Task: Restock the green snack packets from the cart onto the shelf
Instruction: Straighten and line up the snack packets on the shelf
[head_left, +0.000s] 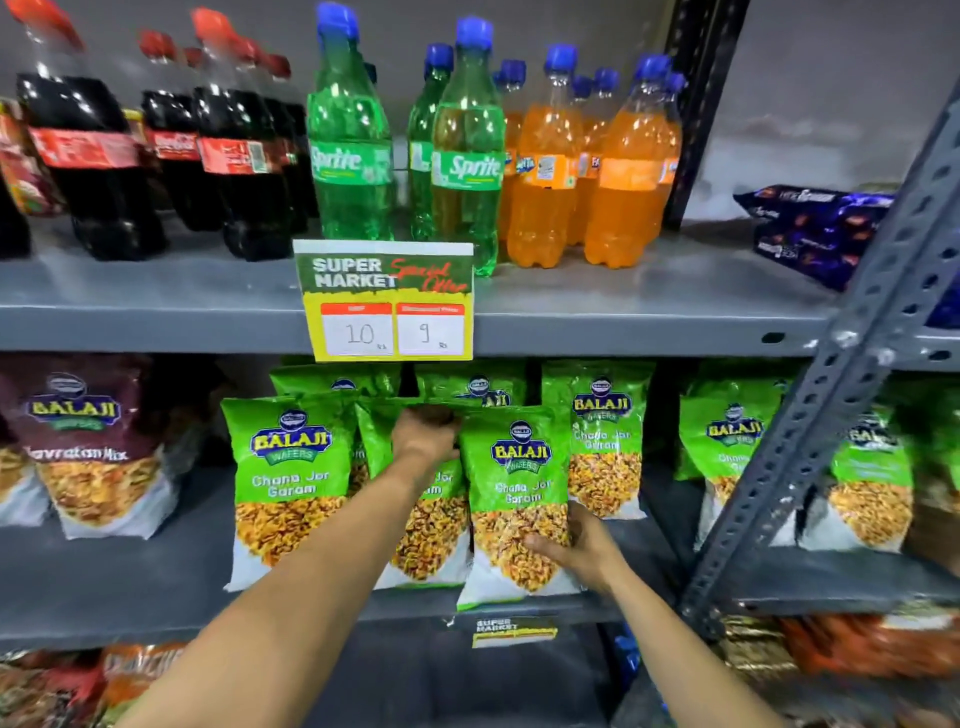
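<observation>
Seat front Chana Jor Garam packet (519, 499) upright: right hand (582, 551) cupping at five o'clock, left hand (423, 434) pinching top at eleven.

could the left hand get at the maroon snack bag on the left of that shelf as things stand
Probably yes. The left hand is busy at the top of a green packet, but nothing stands between it and the maroon bag; the shelf front there is open. It would have to let go first.
</observation>
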